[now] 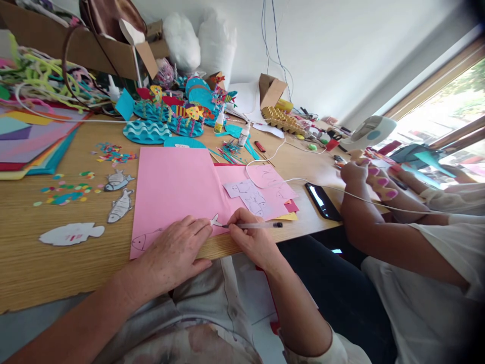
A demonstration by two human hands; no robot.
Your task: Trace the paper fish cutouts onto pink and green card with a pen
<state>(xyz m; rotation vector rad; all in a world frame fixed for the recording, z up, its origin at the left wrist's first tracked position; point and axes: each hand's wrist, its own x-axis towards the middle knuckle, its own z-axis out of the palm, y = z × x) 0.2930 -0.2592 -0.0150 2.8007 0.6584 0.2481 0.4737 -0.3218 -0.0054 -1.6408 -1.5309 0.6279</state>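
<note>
Right hand grips pen, left hand flat on pink paper, on wooden table by white wall

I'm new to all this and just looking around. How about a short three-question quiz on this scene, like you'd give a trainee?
1. Which hand holds the pen?
2. True or false: the phone lies on the table.
3. Fill in the colour: the left hand rests on a large ____ sheet of paper.

Key:
1. The right hand.
2. True.
3. Pink.
</note>
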